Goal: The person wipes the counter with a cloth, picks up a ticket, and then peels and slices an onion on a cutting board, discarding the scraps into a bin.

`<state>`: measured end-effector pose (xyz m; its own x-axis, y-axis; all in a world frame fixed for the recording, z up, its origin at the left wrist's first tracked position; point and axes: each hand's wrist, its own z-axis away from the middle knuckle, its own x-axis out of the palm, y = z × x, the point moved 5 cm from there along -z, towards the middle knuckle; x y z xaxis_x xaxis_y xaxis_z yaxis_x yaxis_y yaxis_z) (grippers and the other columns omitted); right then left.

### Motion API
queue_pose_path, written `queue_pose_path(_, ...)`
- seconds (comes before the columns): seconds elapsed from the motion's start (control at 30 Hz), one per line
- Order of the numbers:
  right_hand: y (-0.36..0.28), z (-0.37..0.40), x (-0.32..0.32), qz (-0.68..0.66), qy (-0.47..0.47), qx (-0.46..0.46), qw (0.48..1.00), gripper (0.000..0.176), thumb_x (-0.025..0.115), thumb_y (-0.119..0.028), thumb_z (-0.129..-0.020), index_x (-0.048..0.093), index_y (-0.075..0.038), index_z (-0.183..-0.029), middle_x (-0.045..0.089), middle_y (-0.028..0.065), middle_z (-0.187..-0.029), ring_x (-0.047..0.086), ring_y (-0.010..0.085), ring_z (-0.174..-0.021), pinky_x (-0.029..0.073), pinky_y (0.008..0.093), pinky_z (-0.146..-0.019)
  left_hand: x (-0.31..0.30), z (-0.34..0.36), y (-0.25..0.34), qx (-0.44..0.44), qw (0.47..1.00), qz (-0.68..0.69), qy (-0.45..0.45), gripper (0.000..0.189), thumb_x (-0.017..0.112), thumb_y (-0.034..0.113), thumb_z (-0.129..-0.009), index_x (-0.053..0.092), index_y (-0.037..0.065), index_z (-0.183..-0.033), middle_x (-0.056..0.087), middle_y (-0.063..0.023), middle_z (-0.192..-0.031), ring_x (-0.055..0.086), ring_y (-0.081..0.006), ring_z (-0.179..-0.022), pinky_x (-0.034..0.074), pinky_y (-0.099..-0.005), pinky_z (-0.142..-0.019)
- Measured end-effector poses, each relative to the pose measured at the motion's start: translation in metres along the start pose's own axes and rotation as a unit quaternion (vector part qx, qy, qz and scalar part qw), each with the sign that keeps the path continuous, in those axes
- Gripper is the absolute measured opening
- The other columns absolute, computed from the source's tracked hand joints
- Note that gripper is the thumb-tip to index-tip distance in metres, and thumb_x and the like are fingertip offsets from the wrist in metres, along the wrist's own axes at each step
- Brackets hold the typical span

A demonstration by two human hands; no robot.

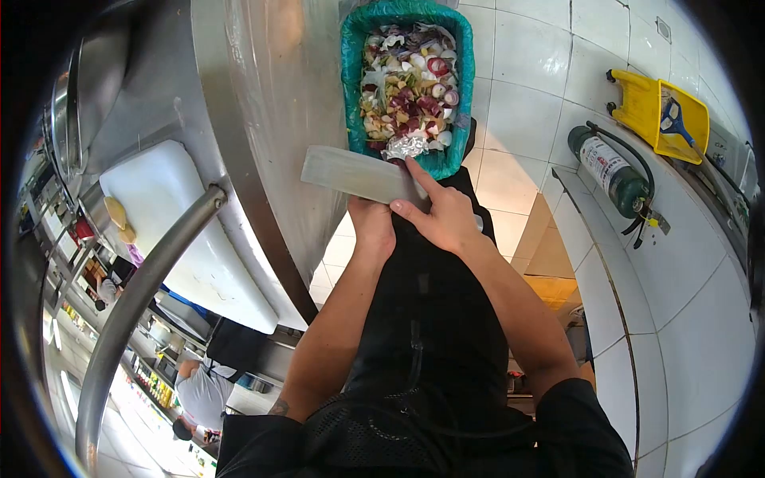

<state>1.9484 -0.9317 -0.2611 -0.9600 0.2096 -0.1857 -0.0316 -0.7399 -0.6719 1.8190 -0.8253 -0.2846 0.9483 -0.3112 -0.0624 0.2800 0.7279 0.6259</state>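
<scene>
My right hand (450, 215) grips a wide-bladed cleaver (351, 175), its index finger stretched along the blade and its thumb against the near edge. The blade points left, just in front of a waste bin (351, 88) lined with a green bag. Below the blade is my left hand (372, 227); its fingers are hidden behind the metal, so I cannot see what they hold. A small dark piece shows at the blade's far edge near my right fingertip. Vegetable scraps (406, 99), onion pieces and crumpled foil (406, 146) fill the bin.
At left, a white cutting board (183, 239) with yellowish pieces (116, 213) lies on a steel counter, behind a curved metal bar (151, 279). A fire extinguisher (610, 171) and yellow bucket (677, 119) stand at right. Another person (203, 394) is at lower left.
</scene>
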Motion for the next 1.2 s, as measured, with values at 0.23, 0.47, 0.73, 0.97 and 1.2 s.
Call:
queue_pose_path(0.23, 0.032, -0.030, 0.017, -0.456, -0.090, 0.050, 0.884, 0.068, 0.062, -0.052, -0.106, 0.054, -0.005, -0.154, 0.061, -0.0042, -0.075, 0.047, 0.0055, -0.057, 0.038, 0.0247, -0.052, -0.018, -0.011, -0.009, -0.026, 0.999, 0.016, -0.033, 0.041, 0.079, 0.002, -0.092, 0.057, 0.005, -0.127, 0.071, -0.0090, -0.117, 0.069, -0.0176, -0.105, 0.055, -0.0332, -0.088)
queue_pose_path(0.47, 0.041, -0.028, 0.019, -0.147, -0.022, 0.054, 0.987, 0.094, 0.065, -0.072, -0.094, 0.046, -0.008, -0.160, 0.071, 0.0159, -0.088, 0.073, 0.0288, -0.090, 0.055, 0.0401, -0.083, -0.014, -0.013, -0.006, -0.014, 0.999, 0.023, -0.033, 0.040, 0.077, 0.005, -0.095, 0.057, 0.004, -0.128, 0.070, -0.0092, -0.119, 0.069, -0.0184, -0.104, 0.055, -0.0339, -0.087)
queue_pose_path(0.73, 0.008, -0.007, 0.018, -0.032, 0.001, 0.014, 0.999, 0.100, 0.068, -0.075, -0.088, 0.039, -0.017, -0.165, 0.072, 0.0186, -0.077, 0.075, 0.0373, -0.078, 0.057, 0.0443, -0.078, -0.012, -0.007, -0.003, 0.012, 1.000, -0.012, -0.009, 0.043, 0.070, 0.001, -0.098, 0.054, 0.002, -0.137, 0.064, -0.0076, -0.128, 0.067, -0.0205, -0.115, 0.057, -0.0362, -0.097)
queue_pose_path(0.97, 0.006, -0.007, 0.015, -0.054, 0.019, 0.005, 0.998, 0.092, 0.069, -0.073, -0.089, 0.044, -0.023, -0.162, 0.073, 0.0195, -0.080, 0.074, 0.0363, -0.078, 0.057, 0.0435, -0.078, -0.005, -0.008, -0.001, 0.015, 1.000, 0.014, -0.015, 0.045, 0.068, -0.001, -0.098, 0.052, 0.002, -0.140, 0.063, -0.0093, -0.132, 0.066, -0.0215, -0.119, 0.056, -0.0373, -0.102)
queue_pose_path(1.2, 0.021, -0.014, 0.028, -0.085, 0.002, 0.024, 0.996, 0.090, 0.070, -0.072, -0.089, 0.046, -0.023, -0.162, 0.073, 0.0184, -0.083, 0.073, 0.0335, -0.079, 0.057, 0.0419, -0.081, -0.008, -0.012, -0.007, 0.027, 0.999, 0.027, -0.031, 0.044, 0.071, -0.002, -0.096, 0.053, 0.003, -0.136, 0.063, -0.0107, -0.131, 0.066, -0.0219, -0.118, 0.057, -0.0378, -0.102)
